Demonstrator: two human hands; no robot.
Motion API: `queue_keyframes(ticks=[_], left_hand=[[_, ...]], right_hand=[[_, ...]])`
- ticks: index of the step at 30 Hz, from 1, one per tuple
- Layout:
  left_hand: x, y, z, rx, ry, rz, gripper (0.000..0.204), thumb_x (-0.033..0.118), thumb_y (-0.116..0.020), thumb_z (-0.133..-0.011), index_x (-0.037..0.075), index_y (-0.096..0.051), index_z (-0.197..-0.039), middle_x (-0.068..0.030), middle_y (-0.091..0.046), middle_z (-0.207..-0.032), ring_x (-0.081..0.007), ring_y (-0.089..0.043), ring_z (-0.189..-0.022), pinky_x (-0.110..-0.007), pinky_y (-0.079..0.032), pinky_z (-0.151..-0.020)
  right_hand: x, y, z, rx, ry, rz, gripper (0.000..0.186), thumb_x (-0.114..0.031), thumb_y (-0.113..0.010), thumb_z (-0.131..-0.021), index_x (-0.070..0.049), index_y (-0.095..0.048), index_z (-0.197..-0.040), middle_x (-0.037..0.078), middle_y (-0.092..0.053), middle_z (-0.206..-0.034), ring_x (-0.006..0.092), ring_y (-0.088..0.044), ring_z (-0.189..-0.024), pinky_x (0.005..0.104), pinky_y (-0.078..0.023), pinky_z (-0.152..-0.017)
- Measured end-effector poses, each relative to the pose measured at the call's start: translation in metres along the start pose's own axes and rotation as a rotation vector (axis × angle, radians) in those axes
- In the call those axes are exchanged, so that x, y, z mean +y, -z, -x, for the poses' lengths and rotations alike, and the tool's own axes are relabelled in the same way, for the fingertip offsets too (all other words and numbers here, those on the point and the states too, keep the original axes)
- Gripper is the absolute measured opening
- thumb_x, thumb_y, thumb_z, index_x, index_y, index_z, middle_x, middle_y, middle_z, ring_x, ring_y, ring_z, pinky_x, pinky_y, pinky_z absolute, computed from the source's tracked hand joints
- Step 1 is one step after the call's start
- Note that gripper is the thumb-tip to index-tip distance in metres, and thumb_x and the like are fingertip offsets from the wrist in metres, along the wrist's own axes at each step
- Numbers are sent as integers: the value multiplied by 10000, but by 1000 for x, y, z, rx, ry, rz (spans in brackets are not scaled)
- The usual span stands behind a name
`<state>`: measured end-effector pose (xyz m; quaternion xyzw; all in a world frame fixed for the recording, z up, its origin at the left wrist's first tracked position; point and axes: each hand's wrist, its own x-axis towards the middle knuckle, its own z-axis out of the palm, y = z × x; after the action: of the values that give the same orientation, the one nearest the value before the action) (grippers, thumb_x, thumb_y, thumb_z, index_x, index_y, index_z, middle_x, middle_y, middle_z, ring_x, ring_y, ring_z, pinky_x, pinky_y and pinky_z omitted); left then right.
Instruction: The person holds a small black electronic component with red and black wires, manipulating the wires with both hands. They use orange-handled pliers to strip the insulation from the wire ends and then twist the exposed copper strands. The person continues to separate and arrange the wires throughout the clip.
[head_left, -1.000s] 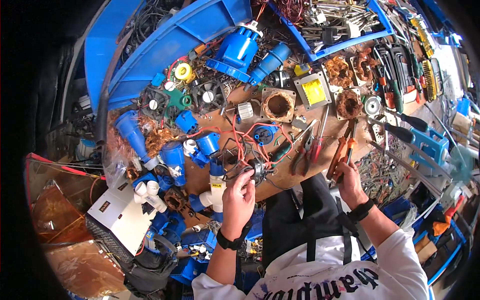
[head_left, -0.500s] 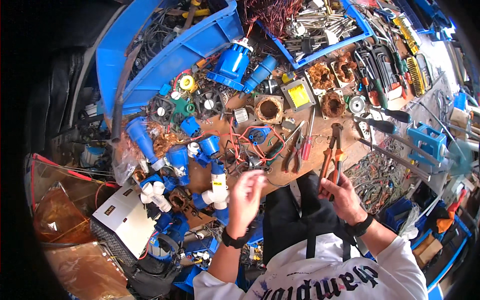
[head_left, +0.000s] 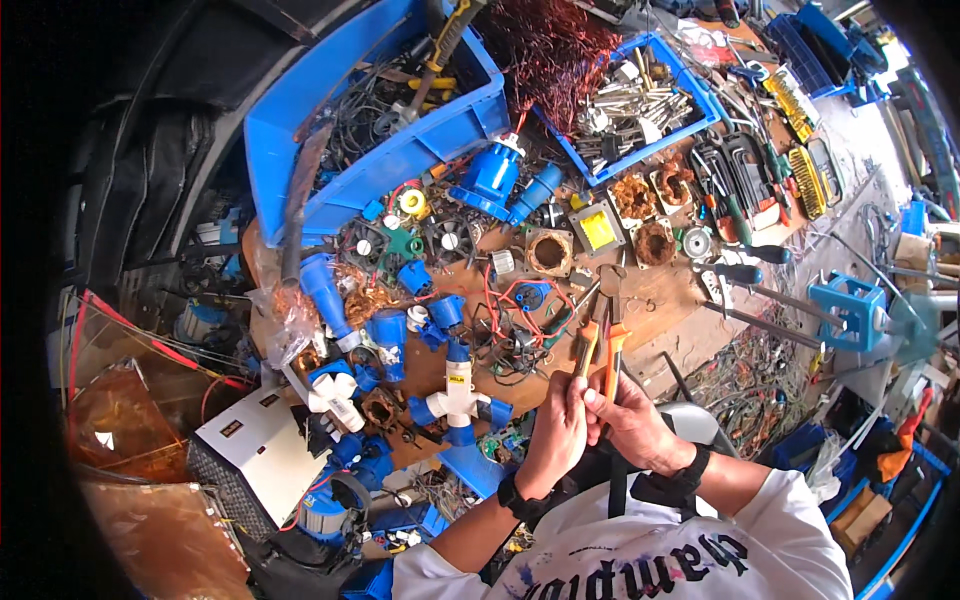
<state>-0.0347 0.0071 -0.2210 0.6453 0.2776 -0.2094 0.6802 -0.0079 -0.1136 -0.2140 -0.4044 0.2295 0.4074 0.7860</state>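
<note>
My left hand [head_left: 560, 432] is closed round the left handle of orange-and-black handled cutting pliers [head_left: 587, 343]. My right hand [head_left: 634, 428] grips the other handle, close beside my left. The pliers' metal jaws point away from me over the wooden workbench [head_left: 660, 314]. Just left of them lie a tangle of red and black wires [head_left: 505, 322] and a blue round part [head_left: 530, 296]. Beyond the jaws sit a rusty square housing [head_left: 550, 252] and a square part with yellow centre [head_left: 597, 230]. A white-and-blue pipe fitting [head_left: 460, 398] lies left of my left hand.
A large blue bin [head_left: 400, 148] and a blue tray of metal pieces [head_left: 705, 105] stand at the back. Hand tools [head_left: 745, 190] crowd the back right. A pale box [head_left: 250, 440] is at lower left. Files [head_left: 760, 290] stick out on the right, near a light-blue vice-like tool [head_left: 845, 310].
My left hand has left the black wired part and moved right to grip the pliers. My right hand has brought the pliers leftward toward my body's middle. The view has shifted.
</note>
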Motion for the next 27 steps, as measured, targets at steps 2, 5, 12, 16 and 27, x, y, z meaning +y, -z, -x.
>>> queue_keyframes(ticks=[2,5,12,16,27], left_hand=[[12,3,5,-16,33,7,330,346,-365,-1026,36,-478,-1018,-22,-498,-561,-102,-493,-413,-250,-406,-373],[3,10,5,45,-7,-25,306,331,-414,-1018,50,-499,-933,23,-433,-549,-62,-434,-436,-231,-344,-384],[-4,46,0,-45,-33,68,335,353,-436,-1011,86,-480,-813,46,-389,-557,-56,-371,-436,-227,-281,-398],[-6,38,15,-205,37,340,325,358,-415,-1017,95,-457,-832,47,-383,-587,-48,-359,-443,-213,-288,-394],[-25,67,-19,163,-302,-220,218,276,-608,-929,59,-618,-919,-59,-619,-728,-165,-595,-644,-316,-494,-639]], right_hand=[[-3,-11,2,-6,-14,-27,155,-233,-549,-971,-107,-488,-905,-2,-495,-663,101,-469,-528,239,-427,-501],[-5,-19,3,-56,-4,-64,172,-261,-534,-979,-123,-481,-891,-24,-437,-614,84,-406,-480,242,-368,-440],[-29,2,8,-39,-107,155,233,-234,-604,-943,-105,-451,-822,-37,-418,-547,84,-394,-421,229,-307,-390],[-22,-3,4,-94,18,75,184,-86,-621,-889,-91,-476,-1003,34,-570,-777,131,-567,-624,250,-443,-519],[-29,7,-1,-292,-34,77,888,-5,-486,-625,-36,-234,-1476,195,-368,-1445,338,-345,-1355,452,-253,-1132]])
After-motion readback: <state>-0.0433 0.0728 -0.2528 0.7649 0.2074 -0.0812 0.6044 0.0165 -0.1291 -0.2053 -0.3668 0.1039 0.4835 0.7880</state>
